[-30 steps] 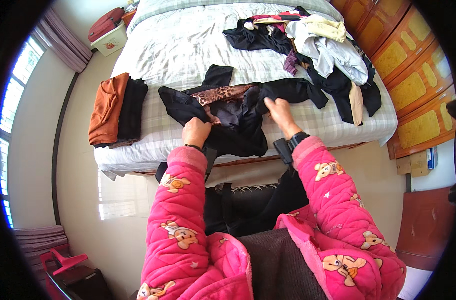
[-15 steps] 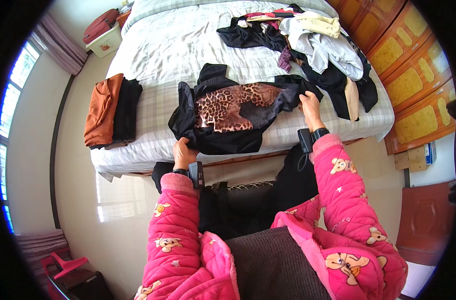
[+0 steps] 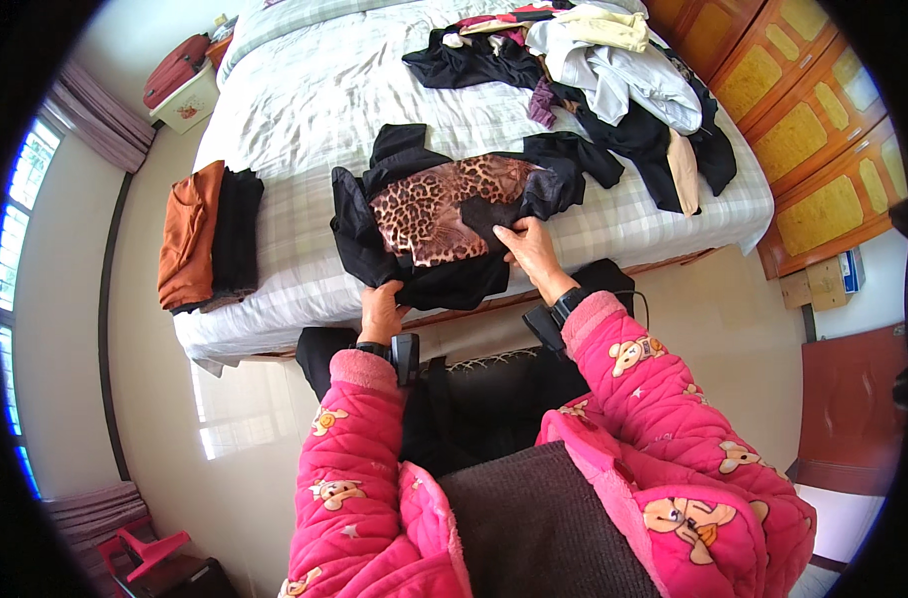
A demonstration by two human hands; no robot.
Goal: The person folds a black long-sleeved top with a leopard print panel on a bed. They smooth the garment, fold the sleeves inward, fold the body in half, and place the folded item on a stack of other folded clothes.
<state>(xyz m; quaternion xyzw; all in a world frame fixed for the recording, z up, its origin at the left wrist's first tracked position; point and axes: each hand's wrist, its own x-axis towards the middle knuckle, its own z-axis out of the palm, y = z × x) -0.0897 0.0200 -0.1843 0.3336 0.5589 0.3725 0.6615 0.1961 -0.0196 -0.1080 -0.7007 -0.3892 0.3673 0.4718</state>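
A black top with a leopard-print panel lies spread near the front edge of the bed, its black sleeves bent out at the sides. My left hand is closed on the top's near left edge, at the bed's edge; part of its fingers is hidden by the cloth. At the right side of the print, my right hand pinches the dark cloth between thumb and fingers. Both wrists wear black bands with small boxes, below pink quilted sleeves.
Folded orange clothing and folded black clothing lie side by side at the bed's left. A loose heap of clothes covers the far right. Wooden cabinets stand to the right; a white bin stands far left.
My right hand has moved left and slightly nearer, from the top's right sleeve to the right side of the print. My left hand still holds the near left edge. The view has shifted slightly.
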